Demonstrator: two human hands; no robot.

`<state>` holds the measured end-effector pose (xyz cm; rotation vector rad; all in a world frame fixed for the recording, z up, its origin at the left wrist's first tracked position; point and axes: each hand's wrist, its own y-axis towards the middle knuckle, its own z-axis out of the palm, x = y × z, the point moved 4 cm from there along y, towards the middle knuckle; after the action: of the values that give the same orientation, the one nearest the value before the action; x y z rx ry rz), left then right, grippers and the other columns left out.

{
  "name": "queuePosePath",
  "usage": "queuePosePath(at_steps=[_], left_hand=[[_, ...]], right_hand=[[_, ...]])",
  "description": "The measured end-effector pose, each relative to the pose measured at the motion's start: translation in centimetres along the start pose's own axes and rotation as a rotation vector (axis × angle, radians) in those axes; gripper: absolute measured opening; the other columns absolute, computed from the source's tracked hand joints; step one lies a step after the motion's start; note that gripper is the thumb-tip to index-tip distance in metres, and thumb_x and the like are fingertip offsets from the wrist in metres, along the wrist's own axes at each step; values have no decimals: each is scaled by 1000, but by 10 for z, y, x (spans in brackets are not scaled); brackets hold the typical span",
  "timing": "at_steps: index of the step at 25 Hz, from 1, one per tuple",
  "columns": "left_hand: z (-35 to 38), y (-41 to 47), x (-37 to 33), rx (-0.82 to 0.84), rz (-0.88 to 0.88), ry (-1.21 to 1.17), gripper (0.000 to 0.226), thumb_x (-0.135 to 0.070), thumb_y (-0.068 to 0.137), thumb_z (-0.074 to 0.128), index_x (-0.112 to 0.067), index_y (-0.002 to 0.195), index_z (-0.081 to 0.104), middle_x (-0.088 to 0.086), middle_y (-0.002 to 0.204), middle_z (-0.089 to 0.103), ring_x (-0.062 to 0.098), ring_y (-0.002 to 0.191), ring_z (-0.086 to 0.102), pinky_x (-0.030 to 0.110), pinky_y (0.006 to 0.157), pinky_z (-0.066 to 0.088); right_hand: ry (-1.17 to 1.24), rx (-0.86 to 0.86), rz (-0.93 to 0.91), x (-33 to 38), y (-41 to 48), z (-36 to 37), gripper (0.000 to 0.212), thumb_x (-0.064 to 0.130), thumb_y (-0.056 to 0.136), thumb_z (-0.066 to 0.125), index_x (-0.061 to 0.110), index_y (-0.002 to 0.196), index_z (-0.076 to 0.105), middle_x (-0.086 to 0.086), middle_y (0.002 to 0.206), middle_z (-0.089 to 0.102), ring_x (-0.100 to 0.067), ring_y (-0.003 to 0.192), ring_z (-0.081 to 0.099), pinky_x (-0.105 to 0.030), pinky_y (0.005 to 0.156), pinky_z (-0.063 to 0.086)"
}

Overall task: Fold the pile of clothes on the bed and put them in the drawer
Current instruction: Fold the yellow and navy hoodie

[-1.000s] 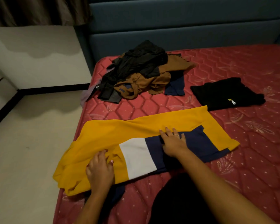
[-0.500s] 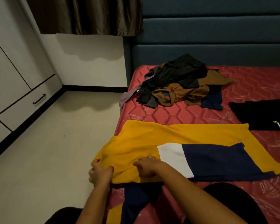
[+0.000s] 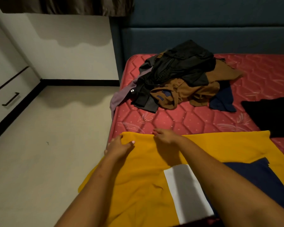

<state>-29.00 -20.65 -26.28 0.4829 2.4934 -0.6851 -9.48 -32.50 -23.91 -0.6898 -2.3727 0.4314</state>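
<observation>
The yellow shirt [image 3: 143,182] lies spread flat on the near part of the bed [image 3: 179,119], at six o'clock in the view, with a white panel [image 3: 185,190] and a navy panel [image 3: 261,181] showing on its near right side; its left portion hangs past the mattress edge over the floor [image 3: 47,161]. Both hands are on its far edge. The left hand [image 3: 118,147] grips the far-left corner, thumb on top of the cloth and fingers curled round the edge. The right hand [image 3: 165,136], just at three o'clock of the left one, pinches the same far hem with its fingers curled down onto the fabric. The forearms reach in from the bottom of the view and cross over the shirt. At one o'clock from the shirt, well apart from it, sits the pile of clothes [image 3: 179,76]: black, brown, navy and mauve garments heaped together near the blue headboard [image 3: 203,33]. At three o'clock a black garment [image 3: 272,115] lies flat on the mattress, its near edge touching the shirt's far-right corner. At nine o'clock, across the floor, a white drawer [image 3: 0,102] with a dark handle [image 3: 11,99] stands closed, and a brown curtain [image 3: 64,5] hangs at eleven o'clock.
</observation>
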Motion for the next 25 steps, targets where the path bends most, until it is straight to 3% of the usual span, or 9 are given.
queuePosePath(at_steps=[3,5,8,11,14,17,21,23,25], left_hand=[[-4,2,-10,52,-88,-389,73,-56,86,60,-16,143,38,10,146,42,33,131,42,44,107,35],[-3,-8,-12,306,-210,-662,68,-62,90,45,-13,138,46,11,142,46,34,130,43,41,102,38],[-1,-41,-7,585,-274,-594,60,-60,92,41,-16,130,56,13,138,51,30,125,49,37,102,41],[10,-74,-5,774,-40,-388,27,-29,100,47,-19,124,56,8,124,60,15,105,57,21,83,47],[19,-106,-1,939,98,-314,2,-21,94,60,-20,92,60,-3,75,59,2,60,53,17,54,41],[17,-122,7,871,164,-433,16,-22,78,76,-21,69,62,-4,63,55,3,53,48,18,50,34],[2,-127,2,579,235,-680,39,-23,84,72,-22,53,49,-4,56,44,4,50,38,18,47,29],[-4,-126,0,442,298,-758,41,-35,78,75,-23,51,45,3,59,41,11,56,38,21,52,30],[-11,-128,-4,339,356,-815,41,-31,78,75,-23,53,45,6,62,41,12,58,39,22,54,32]], right_hand=[[186,-34,13,3,10,10,39,25,103,39,-6,106,63,-16,99,61,-24,94,56,-37,89,45],[138,157,69,11,0,20,31,16,100,41,2,80,60,-10,80,53,-17,72,46,-28,68,44],[-105,493,62,21,-24,41,20,0,94,41,3,87,59,-11,93,55,-15,71,45,-22,63,40],[40,288,22,30,-31,55,8,18,91,61,10,92,63,-11,90,62,-24,82,58,-41,79,51],[-151,127,114,41,-33,60,54,58,79,67,17,113,60,-10,120,63,-30,109,59,-38,91,49],[-331,368,255,56,-49,74,56,56,90,49,12,124,57,-11,137,53,-26,110,56,-38,102,42],[-289,708,230,74,-74,67,35,19,103,32,-7,100,56,-18,120,52,-25,81,50,-35,80,44],[-192,467,130,75,-59,56,29,20,99,44,-1,105,63,-10,105,61,-21,85,50,-35,80,47],[103,6,30,77,-47,31,27,19,95,53,15,70,59,0,69,52,-17,73,44,-33,69,44]])
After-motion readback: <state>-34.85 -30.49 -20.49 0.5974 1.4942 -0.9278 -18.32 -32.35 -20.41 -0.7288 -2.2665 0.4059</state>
